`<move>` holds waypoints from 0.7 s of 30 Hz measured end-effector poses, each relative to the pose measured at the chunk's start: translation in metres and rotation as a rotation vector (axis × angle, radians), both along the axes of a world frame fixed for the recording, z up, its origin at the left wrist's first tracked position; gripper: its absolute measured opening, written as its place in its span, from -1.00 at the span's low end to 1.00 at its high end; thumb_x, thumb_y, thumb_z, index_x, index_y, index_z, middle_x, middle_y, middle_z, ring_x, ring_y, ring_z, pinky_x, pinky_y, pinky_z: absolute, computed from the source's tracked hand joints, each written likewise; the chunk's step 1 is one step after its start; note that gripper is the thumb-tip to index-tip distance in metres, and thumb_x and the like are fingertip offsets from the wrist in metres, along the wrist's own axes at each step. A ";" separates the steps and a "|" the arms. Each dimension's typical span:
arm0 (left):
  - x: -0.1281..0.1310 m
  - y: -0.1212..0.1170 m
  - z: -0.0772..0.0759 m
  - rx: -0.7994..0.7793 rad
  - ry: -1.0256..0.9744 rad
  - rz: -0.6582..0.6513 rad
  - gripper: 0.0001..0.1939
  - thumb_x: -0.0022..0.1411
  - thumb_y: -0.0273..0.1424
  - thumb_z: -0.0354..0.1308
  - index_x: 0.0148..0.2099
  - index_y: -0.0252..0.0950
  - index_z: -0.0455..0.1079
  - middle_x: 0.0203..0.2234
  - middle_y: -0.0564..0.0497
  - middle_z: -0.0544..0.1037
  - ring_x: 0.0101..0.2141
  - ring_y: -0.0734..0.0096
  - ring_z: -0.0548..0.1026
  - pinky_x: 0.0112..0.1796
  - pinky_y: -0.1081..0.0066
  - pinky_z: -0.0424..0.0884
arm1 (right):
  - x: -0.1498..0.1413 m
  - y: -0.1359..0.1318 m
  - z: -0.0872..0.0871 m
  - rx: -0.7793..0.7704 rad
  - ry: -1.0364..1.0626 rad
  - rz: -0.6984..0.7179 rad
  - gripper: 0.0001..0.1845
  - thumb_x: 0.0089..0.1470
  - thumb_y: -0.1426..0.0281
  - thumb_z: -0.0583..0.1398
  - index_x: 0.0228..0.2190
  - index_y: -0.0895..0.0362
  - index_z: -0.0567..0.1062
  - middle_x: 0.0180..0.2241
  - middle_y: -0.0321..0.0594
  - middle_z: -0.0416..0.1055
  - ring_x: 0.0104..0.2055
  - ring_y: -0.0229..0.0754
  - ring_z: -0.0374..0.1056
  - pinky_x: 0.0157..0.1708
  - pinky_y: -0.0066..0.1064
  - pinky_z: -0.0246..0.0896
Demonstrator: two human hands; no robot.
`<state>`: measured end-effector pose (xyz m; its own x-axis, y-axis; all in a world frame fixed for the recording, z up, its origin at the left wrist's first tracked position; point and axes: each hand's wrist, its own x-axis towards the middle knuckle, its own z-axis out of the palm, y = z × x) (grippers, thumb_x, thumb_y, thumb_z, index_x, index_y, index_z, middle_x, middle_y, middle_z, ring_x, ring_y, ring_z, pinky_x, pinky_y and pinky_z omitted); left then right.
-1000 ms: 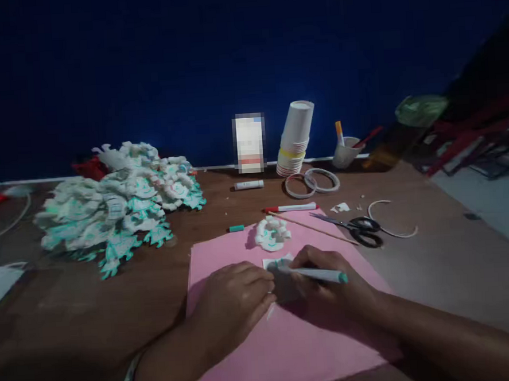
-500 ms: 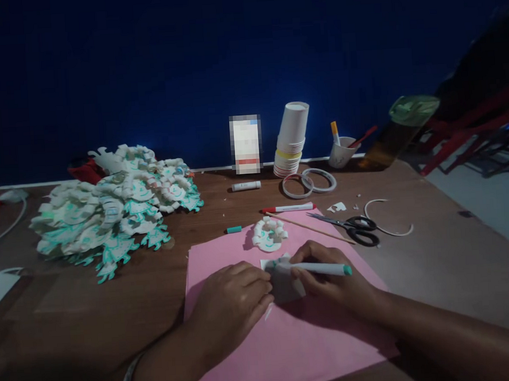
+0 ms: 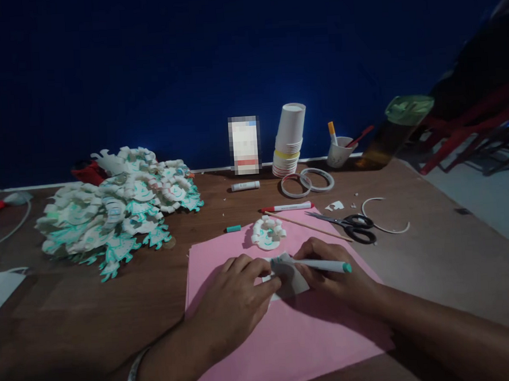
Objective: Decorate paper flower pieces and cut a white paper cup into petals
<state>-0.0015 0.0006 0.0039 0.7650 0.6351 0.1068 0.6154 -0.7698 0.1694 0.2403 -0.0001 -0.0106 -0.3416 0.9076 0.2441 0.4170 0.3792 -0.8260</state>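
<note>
Your right hand (image 3: 340, 283) clamps the green-ended marker (image 3: 326, 265), while your left hand (image 3: 235, 292) touches the white paper (image 3: 292, 283), grip unclear.

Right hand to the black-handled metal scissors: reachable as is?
Probably yes: the scissors lie just beyond the right hand, only a thin brown stick near the path, though that hand holds a green-ended white marker.

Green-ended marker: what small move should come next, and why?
Probably the right hand should bring the marker to a bare part of the small white paper: the visible green marks lie near its far edge, and the left hand touches the paper.
</note>
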 end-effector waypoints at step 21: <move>0.001 -0.001 0.000 0.021 -0.042 0.027 -0.74 0.23 -0.53 0.19 -0.07 -0.11 0.47 0.19 -0.03 0.36 0.05 0.09 0.36 -0.04 0.08 0.35 | -0.005 0.002 0.005 -0.013 -0.061 -0.006 -0.90 0.20 0.34 0.18 -0.34 0.10 0.41 -0.47 -0.24 0.52 -0.51 -0.23 0.35 -0.52 -0.45 0.17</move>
